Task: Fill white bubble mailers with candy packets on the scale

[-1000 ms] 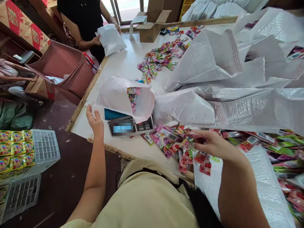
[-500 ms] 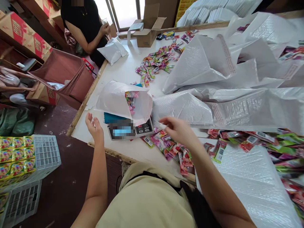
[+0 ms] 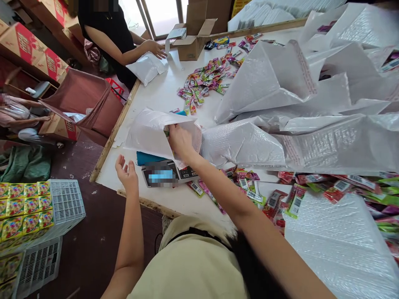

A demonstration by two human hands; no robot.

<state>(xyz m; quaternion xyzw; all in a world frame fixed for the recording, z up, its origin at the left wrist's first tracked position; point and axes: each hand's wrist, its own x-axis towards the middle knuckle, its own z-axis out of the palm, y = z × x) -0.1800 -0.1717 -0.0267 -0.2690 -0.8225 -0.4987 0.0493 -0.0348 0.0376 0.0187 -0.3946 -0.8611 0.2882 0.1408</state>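
My right hand reaches into the mouth of a white padded mailer bag. Its fingertips are hidden inside, so what they grip, if anything, does not show. The bag lies on a digital scale with a blurred lit display and a blue platform. My left hand is raised beside the table edge, left of the scale, fingers apart and holding nothing. Under and beyond my right forearm lie small candy packets in pink, red and green.
Several filled padded mailers stand along the right. A heap of packets lies farther back, near an open cardboard box. Across the table a person in black touches a sealed white bag. Plastic crates stand at left.
My right hand has moved from beside the scale, where it held a small white piece, up into the mailer's opening. My left hand stays nearly still. The other person's hand now rests over the sealed bag.
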